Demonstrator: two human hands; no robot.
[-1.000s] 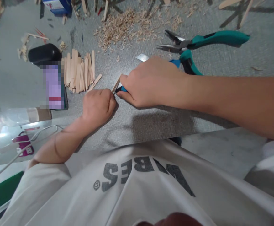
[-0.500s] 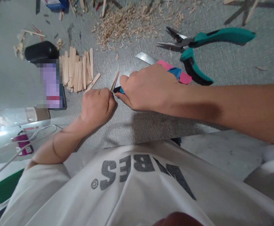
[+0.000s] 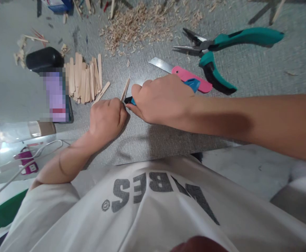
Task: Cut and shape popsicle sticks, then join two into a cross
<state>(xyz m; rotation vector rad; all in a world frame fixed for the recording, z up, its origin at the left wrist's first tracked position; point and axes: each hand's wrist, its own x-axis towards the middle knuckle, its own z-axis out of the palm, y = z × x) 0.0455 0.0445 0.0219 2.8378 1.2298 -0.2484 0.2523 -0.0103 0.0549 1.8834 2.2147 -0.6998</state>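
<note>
My left hand [image 3: 107, 117] is closed in a fist on the table, pinching a thin wooden craft stick [image 3: 125, 89] whose upper end sticks out past the fingers. Wrapped around a blue utility knife [image 3: 193, 84] is my right hand [image 3: 160, 98]. The knife's black front end meets the stick right beside my left fingers; its blade is too small to make out. Another craft stick [image 3: 103, 91] lies just beyond my left knuckles. Behind my right hand rests a pink-handled folding knife [image 3: 179, 72] with its blade out.
A bundle of craft sticks [image 3: 86, 78] lies left of centre, near a phone [image 3: 55, 94] and a black case [image 3: 44, 58]. Wood shavings [image 3: 134, 26] are heaped at the back. Green-handled pliers [image 3: 247, 36] lie open at right. A white cable [image 3: 41, 150] runs at left.
The view has shifted slightly. My right hand has slid a little left with the utility knife, uncovering more of the pink handle. My left hand keeps its grip on the stick.
</note>
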